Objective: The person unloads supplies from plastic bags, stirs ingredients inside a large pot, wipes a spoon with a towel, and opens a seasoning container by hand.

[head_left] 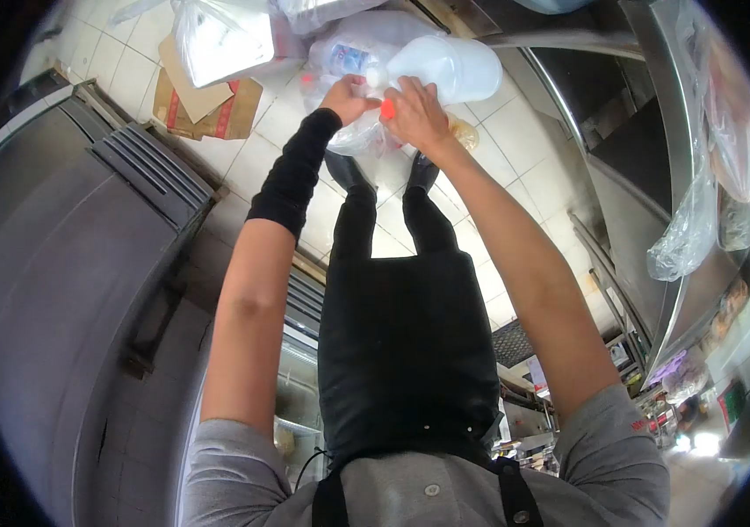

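Note:
Both hands reach down to a cluster of plastic jugs and bags near the floor, at the top of the head view. My left hand (349, 98), below a black sleeve, has its fingers bent at the jugs; what they hold, if anything, is too small to tell. My right hand (416, 114) is curled beside a red cap (387, 109), with its fingers against the neck area of a translucent white jug (458, 70). Another clear bottle with a blue label (349, 60) lies just behind my left hand. A clear plastic bag (357, 139) hangs under the hands.
Flattened cardboard (208, 105) lies on the tiled floor (252, 162) at the left, near a white plastic bag (217, 44). A grey metal cabinet (68, 237) fills the left side. Steel shelving (608, 114) and hanging plastic bags (691, 228) stand at the right.

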`<state>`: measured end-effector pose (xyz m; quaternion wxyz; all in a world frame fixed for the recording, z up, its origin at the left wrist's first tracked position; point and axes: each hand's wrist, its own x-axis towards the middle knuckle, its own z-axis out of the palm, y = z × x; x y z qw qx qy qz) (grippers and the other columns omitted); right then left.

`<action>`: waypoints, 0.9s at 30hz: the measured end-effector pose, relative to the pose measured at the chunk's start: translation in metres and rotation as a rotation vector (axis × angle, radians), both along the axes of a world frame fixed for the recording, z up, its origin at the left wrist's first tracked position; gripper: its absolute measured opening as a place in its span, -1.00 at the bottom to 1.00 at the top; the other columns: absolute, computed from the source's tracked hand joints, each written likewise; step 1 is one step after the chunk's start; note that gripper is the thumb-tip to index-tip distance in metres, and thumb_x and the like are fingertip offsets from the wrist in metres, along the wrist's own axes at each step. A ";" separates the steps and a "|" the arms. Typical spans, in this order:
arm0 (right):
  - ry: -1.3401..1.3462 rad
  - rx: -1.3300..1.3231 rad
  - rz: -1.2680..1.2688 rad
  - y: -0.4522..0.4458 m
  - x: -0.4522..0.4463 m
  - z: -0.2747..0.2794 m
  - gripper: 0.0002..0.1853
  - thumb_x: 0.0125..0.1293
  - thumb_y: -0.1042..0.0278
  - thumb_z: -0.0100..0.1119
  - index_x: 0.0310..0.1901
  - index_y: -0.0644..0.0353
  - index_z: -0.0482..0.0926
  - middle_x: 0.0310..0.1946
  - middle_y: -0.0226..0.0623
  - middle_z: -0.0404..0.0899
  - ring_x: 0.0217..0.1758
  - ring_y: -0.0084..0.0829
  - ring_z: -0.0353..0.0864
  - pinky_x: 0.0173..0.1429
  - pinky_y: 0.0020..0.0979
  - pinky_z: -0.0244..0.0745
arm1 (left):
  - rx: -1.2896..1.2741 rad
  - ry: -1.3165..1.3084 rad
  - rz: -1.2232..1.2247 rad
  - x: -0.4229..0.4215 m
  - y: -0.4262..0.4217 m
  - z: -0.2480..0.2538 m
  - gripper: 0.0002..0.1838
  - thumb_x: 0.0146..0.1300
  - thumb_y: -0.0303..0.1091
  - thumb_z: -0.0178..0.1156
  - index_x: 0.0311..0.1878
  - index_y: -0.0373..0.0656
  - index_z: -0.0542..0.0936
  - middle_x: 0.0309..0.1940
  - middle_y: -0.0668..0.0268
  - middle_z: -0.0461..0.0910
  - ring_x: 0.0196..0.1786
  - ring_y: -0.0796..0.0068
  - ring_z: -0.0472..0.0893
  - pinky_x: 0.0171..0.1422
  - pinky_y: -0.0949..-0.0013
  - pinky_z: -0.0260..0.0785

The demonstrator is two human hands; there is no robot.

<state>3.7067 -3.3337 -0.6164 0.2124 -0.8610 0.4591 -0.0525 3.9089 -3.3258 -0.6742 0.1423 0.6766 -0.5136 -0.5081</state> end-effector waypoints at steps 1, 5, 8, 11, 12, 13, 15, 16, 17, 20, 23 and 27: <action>-0.025 -0.023 -0.033 0.001 -0.003 -0.002 -0.69 0.08 0.17 0.43 -0.13 0.07 0.74 -0.03 -0.20 0.56 0.16 -0.20 0.55 0.10 0.00 0.34 | -0.005 -0.037 -0.050 -0.002 -0.006 0.010 -0.28 0.02 -0.08 0.55 0.19 -0.29 0.53 -0.13 0.03 0.75 -0.04 0.20 0.74 0.15 0.19 0.54; -0.125 -0.020 -0.213 0.003 -0.007 -0.004 -0.69 0.06 0.14 0.43 -0.17 0.08 0.73 -0.12 -0.17 0.59 0.08 -0.15 0.59 0.06 0.02 0.37 | -0.145 -0.247 -0.054 -0.008 -0.014 0.003 -0.41 0.01 -0.09 0.56 0.04 -0.22 0.60 -0.13 -0.02 0.76 -0.04 0.10 0.76 0.12 0.11 0.57; -0.150 -0.013 -0.379 -0.006 -0.034 0.004 -0.68 0.07 0.11 0.40 -0.18 0.09 0.73 -0.13 -0.14 0.61 0.08 -0.10 0.60 0.08 0.05 0.40 | -0.160 -0.389 0.063 0.049 -0.016 -0.061 -0.47 0.02 -0.08 0.55 -0.03 -0.19 0.62 -0.12 -0.02 0.76 -0.04 0.09 0.76 0.12 0.10 0.56; -0.139 0.048 -0.398 -0.008 -0.070 -0.015 -0.67 0.10 0.07 0.38 -0.14 0.05 0.74 -0.08 -0.13 0.63 0.15 -0.06 0.60 0.13 0.08 0.41 | -0.035 -0.258 0.108 0.063 -0.015 -0.065 -0.46 0.02 -0.10 0.56 -0.01 -0.20 0.62 -0.08 0.03 0.75 0.01 0.18 0.72 0.16 0.19 0.53; -0.110 0.108 -0.394 -0.006 -0.071 -0.020 -0.66 0.12 0.09 0.41 -0.08 0.00 0.75 0.00 -0.15 0.64 0.22 -0.06 0.58 0.19 0.10 0.40 | -0.028 -0.247 0.116 0.069 -0.023 -0.051 -0.46 0.02 -0.11 0.56 0.00 -0.20 0.63 -0.06 0.05 0.74 0.02 0.21 0.71 0.17 0.22 0.51; -0.172 0.105 -0.395 -0.003 -0.060 -0.020 -0.65 0.11 0.10 0.42 -0.06 -0.01 0.76 0.01 -0.15 0.64 0.23 -0.07 0.58 0.20 0.10 0.40 | 0.031 -0.245 0.160 0.060 -0.025 -0.034 -0.47 0.03 -0.16 0.57 0.03 -0.20 0.63 -0.03 0.08 0.72 0.07 0.27 0.66 0.21 0.29 0.47; -0.267 0.091 -0.411 0.005 -0.049 -0.017 -0.62 0.10 0.11 0.44 -0.02 -0.03 0.77 0.04 -0.17 0.63 0.25 -0.08 0.57 0.22 0.08 0.40 | -0.059 -0.092 0.276 0.044 -0.020 -0.034 -0.40 0.02 -0.12 0.60 0.07 -0.22 0.63 -0.02 0.07 0.72 0.04 0.24 0.68 0.20 0.28 0.48; -0.327 0.132 -0.407 0.004 -0.038 -0.011 -0.63 0.11 0.16 0.45 -0.01 -0.03 0.77 0.01 -0.21 0.62 0.23 -0.12 0.58 0.22 0.05 0.40 | -0.052 -0.061 0.279 0.033 -0.022 -0.029 -0.37 0.01 -0.11 0.61 0.09 -0.23 0.63 -0.02 0.08 0.73 0.04 0.24 0.69 0.21 0.28 0.49; -0.318 0.109 -0.373 0.000 -0.028 -0.006 -0.65 0.13 0.17 0.44 -0.01 -0.03 0.77 -0.01 -0.22 0.62 0.21 -0.14 0.58 0.22 0.03 0.40 | -0.041 -0.033 0.284 0.024 -0.021 -0.024 -0.34 0.01 -0.09 0.62 0.11 -0.24 0.62 -0.02 0.08 0.73 0.03 0.24 0.69 0.21 0.27 0.50; -0.261 0.037 -0.252 -0.007 0.003 -0.002 -0.69 0.19 0.21 0.38 -0.02 -0.01 0.76 -0.06 -0.23 0.61 0.15 -0.17 0.60 0.19 -0.01 0.41 | -0.057 -0.013 0.243 0.011 -0.011 -0.031 -0.25 -0.04 -0.03 0.66 0.14 -0.29 0.62 -0.01 0.06 0.74 0.03 0.22 0.72 0.22 0.26 0.51; -0.097 -0.018 -0.143 -0.013 0.017 -0.016 -0.72 0.21 0.25 0.33 -0.03 0.01 0.75 -0.09 -0.23 0.61 0.12 -0.16 0.61 0.14 -0.05 0.43 | 0.008 -0.222 0.139 -0.003 -0.016 -0.004 -0.18 -0.07 0.08 0.61 0.15 -0.37 0.63 0.01 -0.10 0.74 0.12 0.07 0.73 0.27 0.22 0.53; -0.006 0.027 -0.079 -0.016 0.023 -0.023 -0.76 0.22 0.23 0.31 -0.09 0.04 0.74 -0.07 -0.22 0.61 0.14 -0.16 0.60 0.12 0.00 0.43 | 0.061 -0.315 0.090 -0.011 -0.024 0.013 -0.16 -0.03 0.13 0.50 0.17 -0.41 0.63 0.02 -0.18 0.72 0.15 -0.06 0.71 0.29 0.17 0.53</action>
